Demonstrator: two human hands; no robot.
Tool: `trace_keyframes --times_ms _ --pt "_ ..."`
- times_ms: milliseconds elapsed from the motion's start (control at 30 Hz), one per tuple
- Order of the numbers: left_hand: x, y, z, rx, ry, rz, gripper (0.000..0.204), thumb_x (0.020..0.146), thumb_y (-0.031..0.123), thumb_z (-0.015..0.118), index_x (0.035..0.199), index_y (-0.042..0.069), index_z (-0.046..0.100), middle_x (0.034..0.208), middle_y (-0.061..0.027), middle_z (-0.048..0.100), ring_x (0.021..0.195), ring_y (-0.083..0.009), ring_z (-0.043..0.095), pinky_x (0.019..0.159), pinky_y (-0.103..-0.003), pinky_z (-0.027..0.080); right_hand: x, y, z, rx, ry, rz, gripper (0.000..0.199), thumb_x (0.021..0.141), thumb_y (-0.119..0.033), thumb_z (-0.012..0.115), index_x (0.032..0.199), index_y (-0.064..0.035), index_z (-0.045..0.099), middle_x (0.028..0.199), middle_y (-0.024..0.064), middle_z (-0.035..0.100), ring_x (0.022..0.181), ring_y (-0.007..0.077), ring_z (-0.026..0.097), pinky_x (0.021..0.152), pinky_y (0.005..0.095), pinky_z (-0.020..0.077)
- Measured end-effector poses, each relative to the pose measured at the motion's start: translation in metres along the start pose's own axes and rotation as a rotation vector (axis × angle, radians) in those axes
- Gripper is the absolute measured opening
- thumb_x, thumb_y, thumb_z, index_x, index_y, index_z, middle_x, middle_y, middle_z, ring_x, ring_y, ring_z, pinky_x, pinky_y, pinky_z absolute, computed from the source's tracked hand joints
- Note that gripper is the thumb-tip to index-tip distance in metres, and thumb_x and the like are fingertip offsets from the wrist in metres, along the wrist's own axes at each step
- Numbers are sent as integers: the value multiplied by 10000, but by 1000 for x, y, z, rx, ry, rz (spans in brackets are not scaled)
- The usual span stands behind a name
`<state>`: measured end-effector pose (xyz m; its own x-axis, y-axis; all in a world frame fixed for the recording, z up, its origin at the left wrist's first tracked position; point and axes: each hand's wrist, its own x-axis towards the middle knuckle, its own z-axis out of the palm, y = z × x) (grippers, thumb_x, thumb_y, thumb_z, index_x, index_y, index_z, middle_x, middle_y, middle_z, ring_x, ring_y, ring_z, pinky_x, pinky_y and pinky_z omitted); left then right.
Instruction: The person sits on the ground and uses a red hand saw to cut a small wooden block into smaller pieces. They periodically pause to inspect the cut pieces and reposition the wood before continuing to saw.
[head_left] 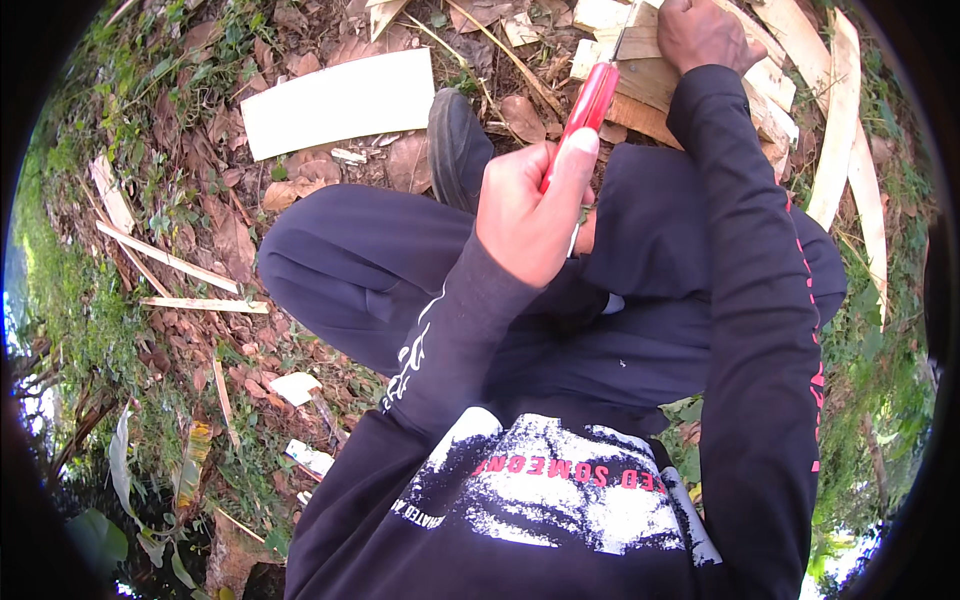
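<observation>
Red-handled tool (590, 105) sits gripped in the left hand (530, 215), the fist closed round the lower end of the handle with the thumb laid up along it. Its thin metal shaft runs up and away from the handle toward the pale wooden pieces (640, 70) stacked near the top of the view. The tip looks to meet the wood there, though I cannot tell exactly where it ends.

The right hand (700, 35) is pressed down on that same stack of wood, fingers curled over the top of it, close beside the metal shaft. Whether it grips a piece or only steadies it I cannot tell.

The person is crouched, dark trousers bunched up in the middle of the view, both arms in long black sleeves, the right one with a line of red marks down it. A black shoe (455, 145) is planted on the ground just left of the tool handle.

Beyond the shoe lies a flat pale board (340, 100) on dry brown leaves. More thin wooden strips (170, 260) are scattered over the leaf litter to the left, well apart from the hands, and long pale slats (840, 130) lie along the right side near green weeds.
</observation>
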<state>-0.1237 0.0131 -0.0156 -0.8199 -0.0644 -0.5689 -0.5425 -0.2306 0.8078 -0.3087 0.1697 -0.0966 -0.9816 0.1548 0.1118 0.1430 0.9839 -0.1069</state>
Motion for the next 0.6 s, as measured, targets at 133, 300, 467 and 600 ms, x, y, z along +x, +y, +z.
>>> trace_keyframes --times_ms 133,300,467,600 --pt "-18 -2 -5 57 31 -41 433 1001 331 575 706 14 568 586 38 481 488 -20 376 454 -209 276 -2 -4 4 -39 0 42 318 843 -303 488 859 -64 698 912 229 685 972 416 623 995 632 308" --pt "-43 -7 -6 15 46 -48 401 1001 293 578 730 -1 581 612 22 512 498 -27 392 463 -210 299 -4 -10 -7 -36 -11 52 309 825 -288 493 842 -70 712 909 214 695 962 396 635 975 603 318" --pt "-9 9 11 153 31 11 438 1000 311 574 694 -3 571 561 34 473 495 -26 390 454 -227 295 -1 -6 0 -51 -22 59 315 819 -277 491 853 -71 726 915 218 698 964 387 641 948 582 329" --pt "-57 2 6 -25 125 -79 409 1002 284 576 711 -4 574 572 38 484 492 -11 387 447 -204 269 -1 -9 -1 -109 -51 65 322 823 -276 484 849 -72 732 920 223 701 942 404 646 946 588 336"
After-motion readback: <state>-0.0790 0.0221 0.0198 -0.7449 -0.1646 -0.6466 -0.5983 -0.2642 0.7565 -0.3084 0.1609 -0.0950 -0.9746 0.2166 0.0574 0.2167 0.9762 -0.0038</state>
